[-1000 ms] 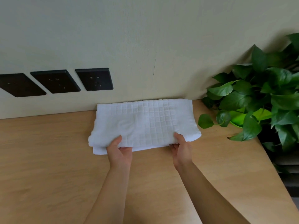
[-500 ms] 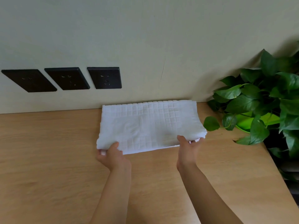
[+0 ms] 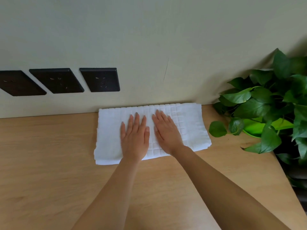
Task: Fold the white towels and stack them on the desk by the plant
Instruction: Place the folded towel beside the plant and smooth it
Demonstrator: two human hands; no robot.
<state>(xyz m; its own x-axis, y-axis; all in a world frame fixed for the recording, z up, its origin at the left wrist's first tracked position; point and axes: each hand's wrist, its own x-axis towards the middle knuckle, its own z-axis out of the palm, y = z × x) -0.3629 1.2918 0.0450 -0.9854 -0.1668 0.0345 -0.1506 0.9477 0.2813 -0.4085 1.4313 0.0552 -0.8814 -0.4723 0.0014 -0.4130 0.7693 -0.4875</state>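
A light wooden desk [image 3: 49, 180] meets a pale green wall [image 3: 149, 30] holding three black sockets [image 3: 101, 79] at upper left. At centre, a folded white waffle-weave towel [image 3: 187, 123] lies lengthwise left to right against the wall. The left hand [image 3: 135, 138] and right hand [image 3: 167, 132] press it flat, fingers straight. A leafy pothos plant [image 3: 269, 105] sits right.

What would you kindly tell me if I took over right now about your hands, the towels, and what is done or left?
Left hand: open, flat, pressing the towel.
Right hand: open, flat, pressing it beside the left.
Folded white towel: at the back edge of the desk, left of the plant, clear of its leaves.
Done: this towel is folded and placed.
Left: lift both hands off; no other towels are in view, so I cannot tell whether more remain.
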